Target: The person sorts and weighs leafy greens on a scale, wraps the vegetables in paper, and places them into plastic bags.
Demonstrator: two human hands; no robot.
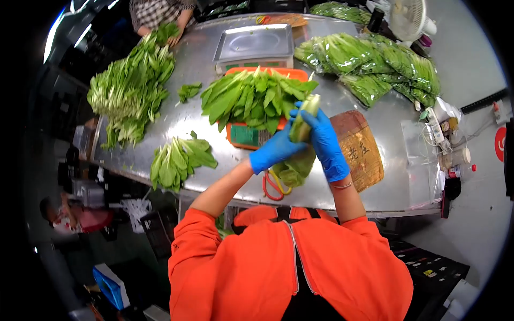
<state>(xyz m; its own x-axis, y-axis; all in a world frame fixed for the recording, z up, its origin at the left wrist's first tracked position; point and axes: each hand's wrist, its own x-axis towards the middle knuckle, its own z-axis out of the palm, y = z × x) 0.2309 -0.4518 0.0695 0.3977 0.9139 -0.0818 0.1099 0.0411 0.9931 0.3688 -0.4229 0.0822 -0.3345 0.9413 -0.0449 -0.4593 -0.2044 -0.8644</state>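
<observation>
From where I sit I have just the head view, looking down on a metal table point(209, 184); I take the held leafy bunch point(301, 128) as the centre of my clock, twelve at the far edge. Both hands wear blue gloves. I see the left hand point(278, 148) clasped round the bunch from the nine o'clock side, and the right hand point(325, 142) closed on it from the three o'clock side, the pale stem end pointing up between them and the broad leaves hanging toward six. The bunch is held above the table, near its close edge. At seven I make out red-and-yellow scissors point(276, 186), partly covered by the leaves. Between three and four lies a worn brown board point(358, 152) with dark characters. At ten, heaped greens point(251, 99) cover much of an orange tray point(297, 74), and at eleven, just beyond, stands a scale point(254, 43) with a metal top. Bagged greens point(348, 53) are piled at one, with a white fan point(409, 21) past them. Toward nine I get a smaller heap point(179, 160); a little higher, a small sprig point(188, 92) and a large loose pile point(134, 91). Far off at ten, a person in a checked top point(160, 16) touches the greens at that pile's far end.
</observation>
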